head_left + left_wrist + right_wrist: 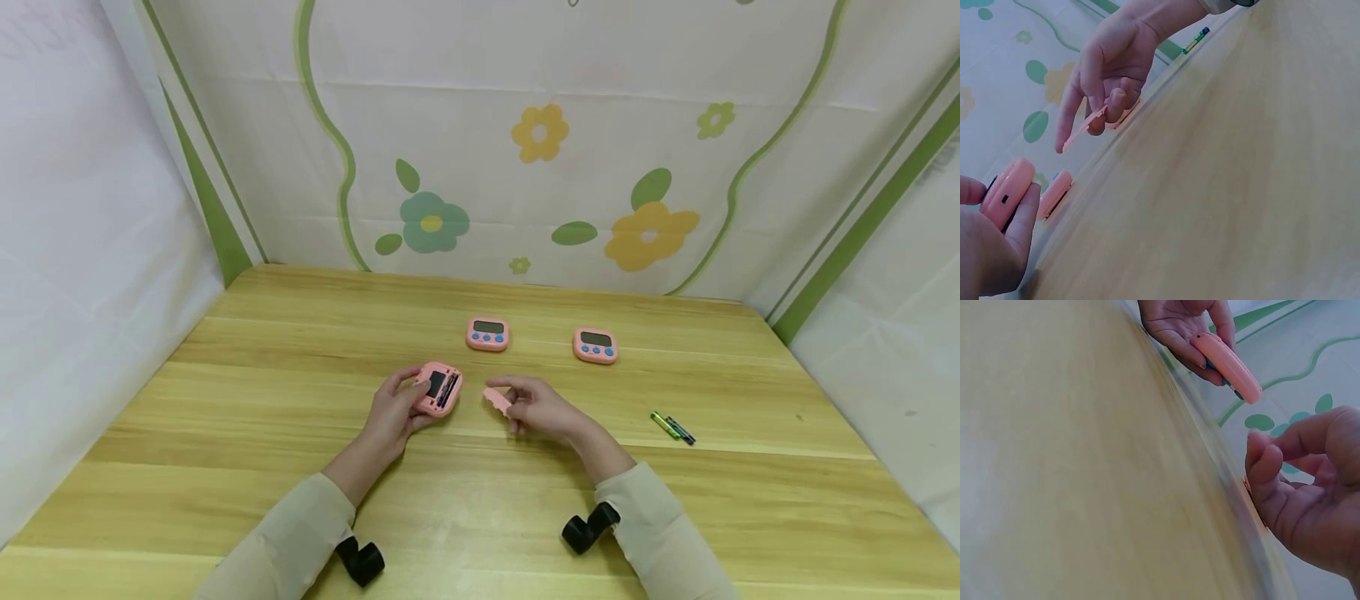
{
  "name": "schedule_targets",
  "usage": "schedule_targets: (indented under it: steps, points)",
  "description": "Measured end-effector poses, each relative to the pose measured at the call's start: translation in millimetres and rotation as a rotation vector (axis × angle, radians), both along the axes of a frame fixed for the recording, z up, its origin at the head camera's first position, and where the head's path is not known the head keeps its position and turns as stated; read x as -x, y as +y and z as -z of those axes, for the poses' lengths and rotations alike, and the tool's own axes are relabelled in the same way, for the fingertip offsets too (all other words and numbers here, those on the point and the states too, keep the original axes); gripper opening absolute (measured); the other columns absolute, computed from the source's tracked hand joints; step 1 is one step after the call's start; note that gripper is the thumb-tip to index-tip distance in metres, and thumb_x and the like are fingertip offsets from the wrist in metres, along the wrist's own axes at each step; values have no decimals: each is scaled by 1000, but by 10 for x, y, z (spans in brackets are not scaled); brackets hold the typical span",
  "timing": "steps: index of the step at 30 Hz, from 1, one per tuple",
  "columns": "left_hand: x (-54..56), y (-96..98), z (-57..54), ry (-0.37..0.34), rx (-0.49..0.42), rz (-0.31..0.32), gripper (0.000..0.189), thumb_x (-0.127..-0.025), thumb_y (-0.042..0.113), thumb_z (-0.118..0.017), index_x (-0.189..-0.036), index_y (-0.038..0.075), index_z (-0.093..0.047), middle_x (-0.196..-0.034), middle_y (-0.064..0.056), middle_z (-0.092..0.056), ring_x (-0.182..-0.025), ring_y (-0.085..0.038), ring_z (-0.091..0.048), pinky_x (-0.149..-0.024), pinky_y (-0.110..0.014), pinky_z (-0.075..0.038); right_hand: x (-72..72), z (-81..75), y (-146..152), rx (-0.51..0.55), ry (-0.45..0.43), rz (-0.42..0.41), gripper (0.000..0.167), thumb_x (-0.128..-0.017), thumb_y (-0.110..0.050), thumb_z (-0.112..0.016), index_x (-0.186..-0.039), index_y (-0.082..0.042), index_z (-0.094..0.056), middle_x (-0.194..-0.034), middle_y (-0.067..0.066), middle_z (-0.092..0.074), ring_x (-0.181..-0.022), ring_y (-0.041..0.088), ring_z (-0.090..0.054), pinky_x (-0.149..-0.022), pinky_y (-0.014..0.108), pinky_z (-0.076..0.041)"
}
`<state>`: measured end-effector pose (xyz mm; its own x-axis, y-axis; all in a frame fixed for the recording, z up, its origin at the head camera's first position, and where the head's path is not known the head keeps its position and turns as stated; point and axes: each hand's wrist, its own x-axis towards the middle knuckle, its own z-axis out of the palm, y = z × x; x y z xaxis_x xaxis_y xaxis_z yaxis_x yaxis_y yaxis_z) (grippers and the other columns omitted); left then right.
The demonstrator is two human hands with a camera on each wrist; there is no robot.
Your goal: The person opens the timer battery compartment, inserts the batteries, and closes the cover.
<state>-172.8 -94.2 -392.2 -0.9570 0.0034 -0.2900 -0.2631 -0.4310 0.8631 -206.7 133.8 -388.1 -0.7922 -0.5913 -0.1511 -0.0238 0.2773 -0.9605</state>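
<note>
In the head view my left hand point(388, 417) grips a pink digital timer point(424, 405), back side up, thumb lying across it. Its battery compartment is uncovered, and dark batteries point(447, 389) lie inside. To the right, apart from the timer, my right hand point(542, 408) pinches a thin pink battery cover point(497, 400). The left wrist view shows that cover point(1085, 127) edge-on between thumb and fingers, with the timer point(1009, 190) at lower left. From the right wrist, the timer's side point(1229, 367) is visible, while the cover is hidden behind the fingers.
Two more pink timers, one behind the hands point(487, 334) and one farther right point(596, 345), lie screen up on the wooden table point(247, 417). A green battery point(664, 425) and a dark one point(681, 431) lie side by side at right. Fabric walls point(480, 150) enclose the table.
</note>
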Motion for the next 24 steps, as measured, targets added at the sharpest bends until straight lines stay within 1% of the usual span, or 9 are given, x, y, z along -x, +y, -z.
schedule_targets:
  steps: [3,7,10,13,15,19,20,22,24]
  points:
    - [-5,4,-5,15,-19,13,42,-87,4,-46,-127,7,-33,-119,-24,-40,-85,-25,-56,-69,-38,-50,-25,-23,1,41,-50,28,49,-81,10,-39,-129,-2,-38,-83,15,-43,-55,18,-53,-48,24,-47]
    - [-24,12,-8,37,-33,43,47,-89,1,-42,-133,9,-28,-124,-25,-35,-89,-27,-55,-71,-40,-49,-57,-56,0,98,-96,43,48,-81,9,-39,-129,1,-34,-84,21,-44,-58,19,-55,-52,25,-49]
    - [-40,25,-15,30,-43,56,49,-89,2,-41,-135,11,-27,-128,-24,-32,-92,-29,-54,-73,-41,-48,-70,-67,1,123,-122,54,45,-82,9,-40,-127,4,-34,-87,25,-45,-61,21,-57,-58,30,-52]
    - [-53,48,-22,5,-48,49,48,-89,2,-43,-135,13,-31,-127,-22,-34,-90,-28,-55,-72,-41,-49,-82,-73,-3,145,-130,65,40,-84,9,-40,-124,8,-36,-89,25,-47,-66,24,-58,-64,35,-52]
    - [-59,62,-25,-2,-47,45,48,-88,2,-45,-134,13,-33,-125,-22,-38,-87,-27,-57,-70,-42,-49,-94,-83,-10,145,-111,76,38,-84,8,-42,-122,9,-37,-87,21,-48,-67,22,-57,-64,35,-51]
    - [-68,82,-15,-13,-38,41,49,-86,3,-49,-131,13,-36,-119,-23,-44,-81,-26,-59,-69,-42,-50,-110,-81,-24,130,-35,99,34,-84,4,-48,-116,11,-41,-83,11,-50,-67,17,-53,-60,27,-49]
    - [-69,86,-11,-15,-33,38,49,-85,3,-50,-131,12,-37,-117,-23,-46,-80,-26,-60,-68,-42,-50,-127,-106,-34,121,-17,107,33,-84,4,-49,-115,11,-42,-82,11,-50,-67,16,-52,-59,26,-48]
    - [-69,93,1,-19,-23,38,49,-84,4,-52,-130,12,-38,-113,-23,-49,-78,-26,-60,-67,-42,-50,-131,-101,-44,111,12,125,32,-83,3,-51,-114,10,-44,-82,10,-51,-67,16,-50,-57,24,-45]
    - [-72,101,6,-22,-23,41,48,-84,4,-53,-129,12,-39,-111,-23,-50,-77,-26,-60,-67,-42,-50,-140,-109,-67,120,26,165,32,-83,2,-53,-113,9,-45,-82,10,-51,-65,16,-50,-55,24,-44]
